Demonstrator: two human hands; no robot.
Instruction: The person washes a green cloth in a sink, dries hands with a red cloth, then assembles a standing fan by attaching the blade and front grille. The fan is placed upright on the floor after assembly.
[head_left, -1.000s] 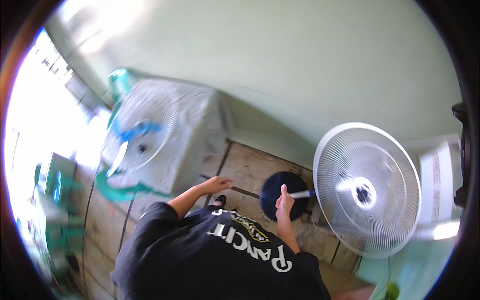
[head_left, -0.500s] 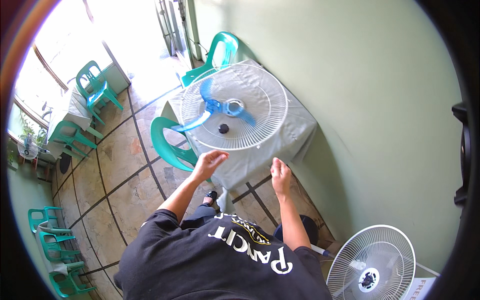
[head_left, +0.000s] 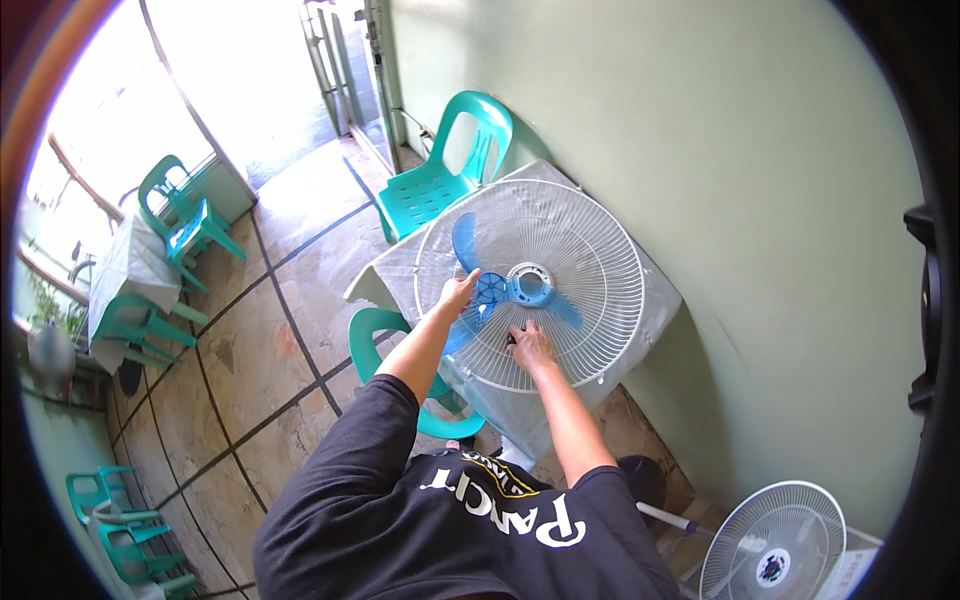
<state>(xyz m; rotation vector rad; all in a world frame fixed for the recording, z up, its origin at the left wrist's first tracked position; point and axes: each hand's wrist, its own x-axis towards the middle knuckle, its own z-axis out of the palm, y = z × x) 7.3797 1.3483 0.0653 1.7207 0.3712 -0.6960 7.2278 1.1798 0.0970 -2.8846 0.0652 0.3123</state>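
Note:
A blue three-bladed fan blade [head_left: 492, 288] lies on a round white wire fan grille [head_left: 607, 270], which rests on the cloth-covered table. My left hand [head_left: 459, 294] is closed at the blade's near-left side by the hub, its fingertips partly hidden. Farther right, my right hand [head_left: 532, 346] reaches down over the grille. Its fingers close round a small black knob [head_left: 511, 339], of which only a little shows. A pale ring at the grille's centre is partly covered by one blade.
Green plastic chairs stand at the table's far side [head_left: 425, 203] and left side [head_left: 370, 325]. A pale wall [head_left: 770, 200] runs along the right. At the lower right is a stand fan's grille [head_left: 740, 550]. The grey tablecloth [head_left: 660, 300] hangs over the edges.
Both hands have moved forward from before the table onto the fan parts. The left has reached the blue blade, and the right has closed on the black knob. The view has shifted.

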